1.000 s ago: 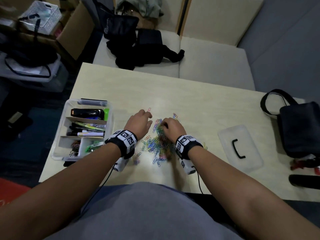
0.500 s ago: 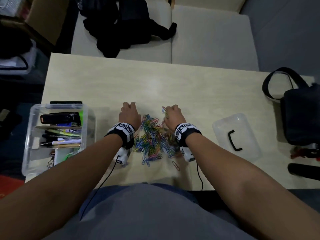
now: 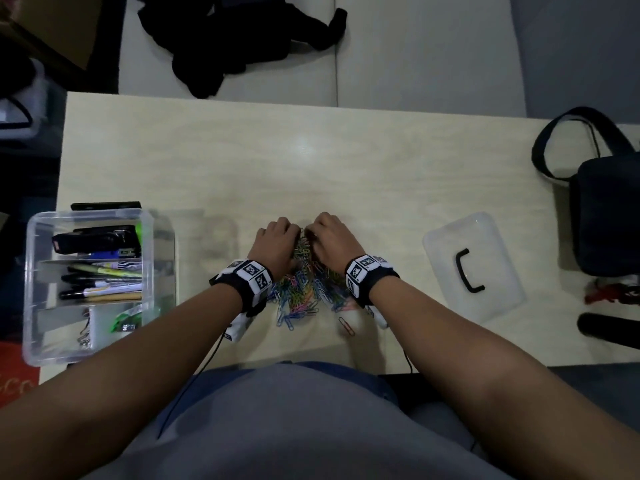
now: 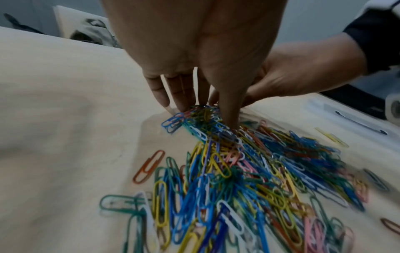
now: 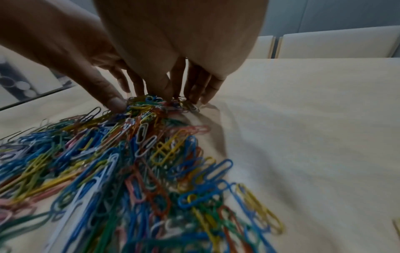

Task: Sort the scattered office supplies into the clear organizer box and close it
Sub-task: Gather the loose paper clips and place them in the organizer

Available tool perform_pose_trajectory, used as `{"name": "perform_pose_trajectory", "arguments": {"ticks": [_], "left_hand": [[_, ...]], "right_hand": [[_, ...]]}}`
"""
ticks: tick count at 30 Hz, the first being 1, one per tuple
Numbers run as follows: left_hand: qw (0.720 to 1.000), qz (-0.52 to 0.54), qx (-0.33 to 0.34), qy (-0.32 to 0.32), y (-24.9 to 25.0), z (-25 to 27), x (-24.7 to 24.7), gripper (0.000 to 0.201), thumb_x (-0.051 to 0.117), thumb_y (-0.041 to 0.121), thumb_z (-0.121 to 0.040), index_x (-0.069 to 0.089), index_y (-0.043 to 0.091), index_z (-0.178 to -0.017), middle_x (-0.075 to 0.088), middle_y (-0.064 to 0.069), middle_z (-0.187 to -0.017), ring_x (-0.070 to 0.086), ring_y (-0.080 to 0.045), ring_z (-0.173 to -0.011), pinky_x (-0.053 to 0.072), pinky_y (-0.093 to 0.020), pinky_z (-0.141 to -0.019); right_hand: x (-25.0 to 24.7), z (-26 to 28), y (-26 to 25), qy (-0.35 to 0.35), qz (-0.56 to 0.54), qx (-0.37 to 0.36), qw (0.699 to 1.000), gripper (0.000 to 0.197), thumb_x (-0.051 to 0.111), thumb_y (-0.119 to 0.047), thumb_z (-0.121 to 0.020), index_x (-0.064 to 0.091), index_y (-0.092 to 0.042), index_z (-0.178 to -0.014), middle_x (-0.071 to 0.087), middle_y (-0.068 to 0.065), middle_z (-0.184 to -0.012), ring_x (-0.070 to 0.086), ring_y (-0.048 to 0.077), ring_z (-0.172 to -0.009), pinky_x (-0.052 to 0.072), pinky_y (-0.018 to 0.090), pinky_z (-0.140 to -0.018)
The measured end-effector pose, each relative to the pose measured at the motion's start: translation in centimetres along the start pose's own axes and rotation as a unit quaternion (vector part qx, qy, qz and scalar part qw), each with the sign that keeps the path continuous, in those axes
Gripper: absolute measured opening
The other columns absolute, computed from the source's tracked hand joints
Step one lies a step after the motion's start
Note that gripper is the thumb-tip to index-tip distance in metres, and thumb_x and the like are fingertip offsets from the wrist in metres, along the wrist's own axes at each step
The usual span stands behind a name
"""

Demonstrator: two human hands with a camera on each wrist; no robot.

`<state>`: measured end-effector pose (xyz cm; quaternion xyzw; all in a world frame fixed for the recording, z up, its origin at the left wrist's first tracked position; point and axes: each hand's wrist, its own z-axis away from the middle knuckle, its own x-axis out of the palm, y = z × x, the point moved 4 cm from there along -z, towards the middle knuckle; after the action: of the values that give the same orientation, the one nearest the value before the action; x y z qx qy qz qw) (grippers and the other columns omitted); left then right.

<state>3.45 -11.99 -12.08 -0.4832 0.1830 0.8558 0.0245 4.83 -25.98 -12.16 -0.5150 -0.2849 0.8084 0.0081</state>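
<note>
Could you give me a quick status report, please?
Left hand and right hand raking paper clips together, fingers straight. Organizer box open, lid off. Nothing in the way.

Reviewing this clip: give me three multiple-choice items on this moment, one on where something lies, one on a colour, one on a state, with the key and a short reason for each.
1. Where does the clear lid lie?
A. On the table, to the person's right of the paper clips
B. On the organizer box
C. On the sofa

2. What colour is the lid's handle?
A. White
B. Black
C. Red

3. What state is the organizer box in?
A. Closed
B. Open and holding pens and other supplies
C. Tipped on its side

Key: 1 A, the lid rests flat on the table beyond the right hand. 2 B, the handle shows dark against clear plastic. 3 B, the box has no lid and its compartments are filled, while both hands, the left hand included, press into the paper clips.
</note>
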Motion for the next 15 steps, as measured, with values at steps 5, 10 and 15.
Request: {"name": "perform_pose_trajectory", "arguments": {"ticks": [5,10,15], "left_hand": [[1.0,-0.007,-0.016,-0.004,0.0,0.3,0.3,0.068,0.079,0.032,-0.072,0.042,0.012,-0.126,0.048,-0.01,-0.121,0.049,-0.032,-0.109,0.038,-0.042,-0.09],[1.0,-0.02,-0.004,-0.009,0.3,0.7,0.4,0.037,0.068,0.027,-0.084,0.049,0.015,-0.114,0.055,-0.007,-0.111,0.053,-0.03,-0.102,0.036,-0.039,-0.084],[1.0,-0.014,0.001,0.001,0.0,1.2,0.1,0.023,0.058,0.023,-0.09,0.056,0.016,-0.112,0.058,-0.006,-0.107,0.055,-0.03,-0.101,0.034,-0.039,-0.085]], "right_hand": [[0.9,1.5,0.0,-0.034,0.014,-0.011,0.999,0.051,0.073,-0.033,-0.082,0.058,-0.01,-0.125,0.049,0.009,-0.115,0.048,0.028,-0.104,0.044,0.038,-0.087],[1.4,2.1,-0.3,-0.032,0.018,-0.006,0.999,0.038,0.07,-0.025,-0.085,0.06,-0.01,-0.118,0.052,0.009,-0.111,0.051,0.029,-0.102,0.039,0.037,-0.085],[1.2,2.4,-0.5,-0.014,0.008,0.001,1.0,0.024,0.06,-0.014,-0.091,0.063,-0.008,-0.115,0.058,0.011,-0.108,0.053,0.03,-0.099,0.038,0.037,-0.085]]}}
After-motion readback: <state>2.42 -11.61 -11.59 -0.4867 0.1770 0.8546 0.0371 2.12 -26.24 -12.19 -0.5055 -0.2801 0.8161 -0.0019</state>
